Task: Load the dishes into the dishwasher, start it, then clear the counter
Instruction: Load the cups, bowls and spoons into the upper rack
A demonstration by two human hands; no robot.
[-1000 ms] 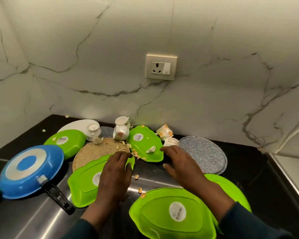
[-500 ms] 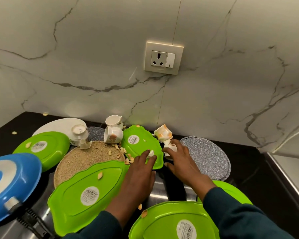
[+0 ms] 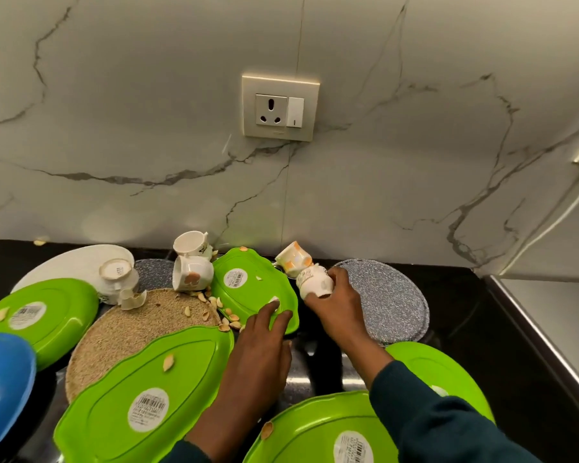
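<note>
We have a single head-worn view, looking forward and steeply down from close above the black counter [image 3: 482,329], facing the marble back wall [image 3: 147,111] with its socket [image 3: 280,108]. Wide-angle bending curves the counter's back edge, and our left hand [image 3: 259,349] and right hand [image 3: 335,305] reach in from the near edge.

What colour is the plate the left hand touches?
Bright green plate, seen in the head view.
</note>
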